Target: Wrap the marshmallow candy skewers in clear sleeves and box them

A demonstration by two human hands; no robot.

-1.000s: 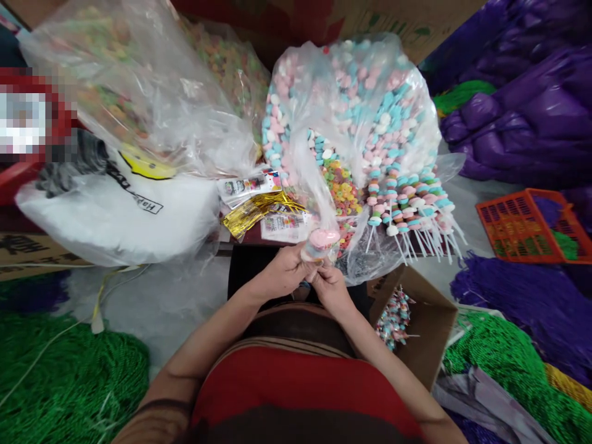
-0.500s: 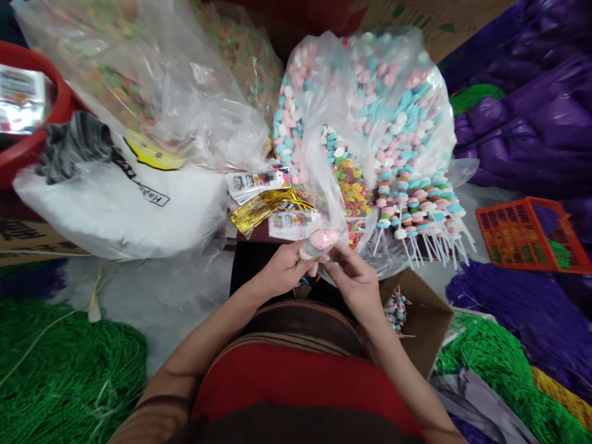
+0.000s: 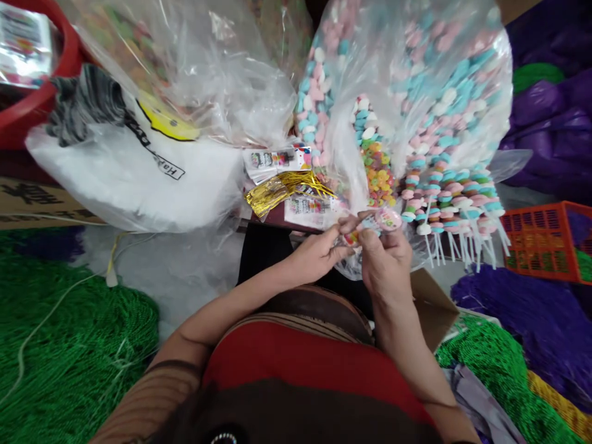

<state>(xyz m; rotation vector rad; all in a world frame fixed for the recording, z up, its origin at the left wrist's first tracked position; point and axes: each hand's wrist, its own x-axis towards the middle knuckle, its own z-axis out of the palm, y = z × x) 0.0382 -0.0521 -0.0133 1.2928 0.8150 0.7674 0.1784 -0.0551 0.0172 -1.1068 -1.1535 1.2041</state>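
Observation:
A small clear packet of colourful candy (image 3: 387, 219), pink at its top end, is held between both hands near the front edge of the work surface. My right hand (image 3: 386, 256) grips it with thumb and fingers. My left hand (image 3: 319, 253) pinches its left end. Just beyond my left hand lie a bundle of gold twist ties (image 3: 289, 189) and printed white packets (image 3: 272, 161). An open plastic bag with ring-shaped gummies (image 3: 378, 172) stands behind the hands. Candy skewers on white sticks (image 3: 456, 197) lie to the right.
A big bag of pink, blue and white candy (image 3: 448, 80) fills the back right. At left are a white bag (image 3: 124, 185) and a red tub (image 3: 69, 46). An orange basket (image 3: 536, 243), an open carton (image 3: 432, 305) and green cord (image 3: 74, 339) lie lower.
The view has shifted, with the surroundings lower right mostly leaving or sliding in frame. Both hands have moved right with the packet, which now lies more sideways, its pink end at my right hand.

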